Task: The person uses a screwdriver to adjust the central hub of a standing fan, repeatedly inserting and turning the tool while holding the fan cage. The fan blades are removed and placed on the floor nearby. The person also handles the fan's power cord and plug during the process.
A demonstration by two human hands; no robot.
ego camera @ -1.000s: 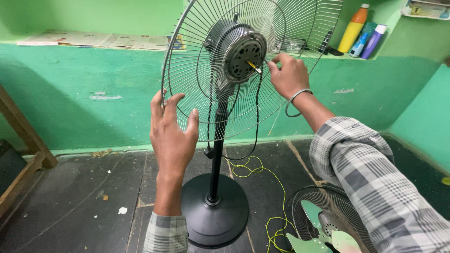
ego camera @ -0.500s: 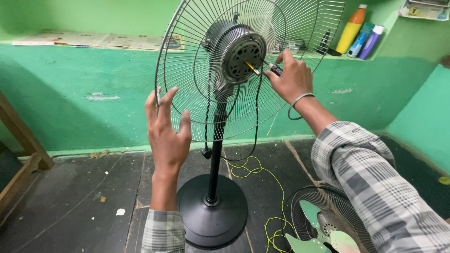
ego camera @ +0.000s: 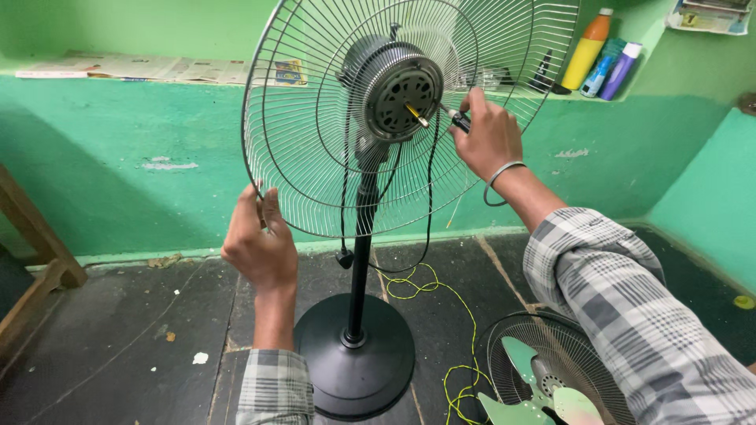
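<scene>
A pedestal fan stands before me with its blade off, showing the grey motor and brass shaft inside the rear wire grille. My left hand grips the grille's lower left rim. My right hand is closed on a thin dark screwdriver whose tip points at the motor face, just right of the shaft. The black pole runs down to a round black base. A black cord hangs from the motor.
A second fan grille with pale green blades lies on the floor at lower right. A yellow wire trails over the dark floor. Bottles and newspapers sit on the green ledge. A wooden frame stands at left.
My left hand moved from open in front of the grille to gripping its lower left rim. The grille has swung leftward. My right hand stays at the motor.
</scene>
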